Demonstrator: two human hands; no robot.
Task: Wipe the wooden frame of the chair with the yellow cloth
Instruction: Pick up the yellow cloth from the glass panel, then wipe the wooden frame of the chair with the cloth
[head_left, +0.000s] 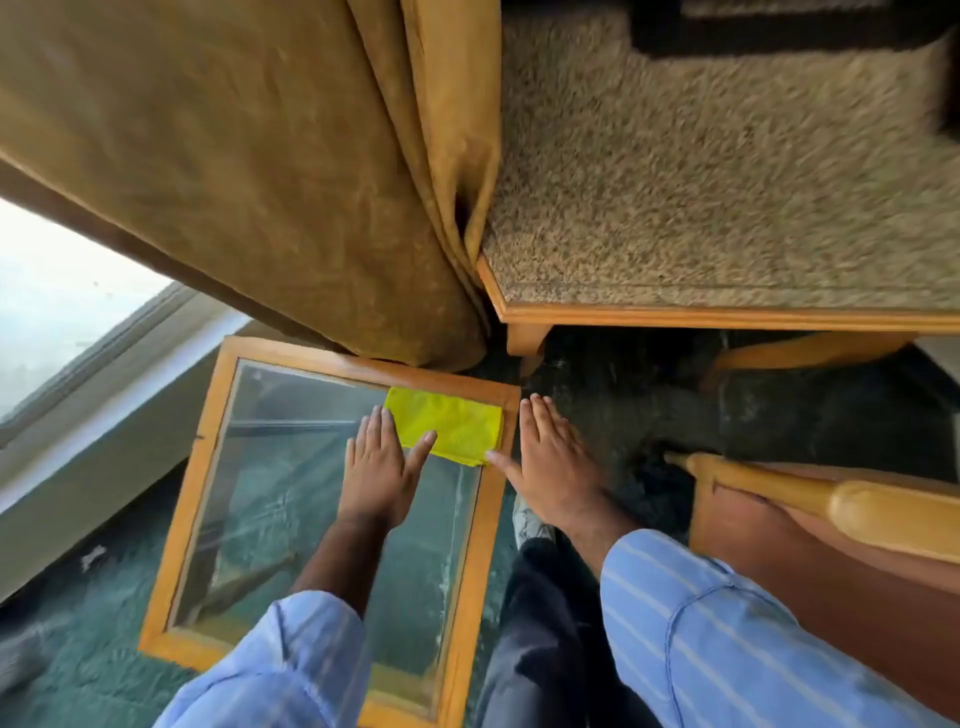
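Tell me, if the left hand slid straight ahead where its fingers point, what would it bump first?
Probably the curtain. The left hand points up along the glass table, just left of the cloth, though depth is unclear.

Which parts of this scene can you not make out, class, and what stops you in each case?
- Head view: the chair is cut off by the right edge; only its wooden armrest and side show.
- The glass-topped table has its near edge hidden by the blue sleeves.
- Whether the left hand or right hand grips the yellow cloth: only thumb tips reach it.
- The dark shape at top right is blurred.
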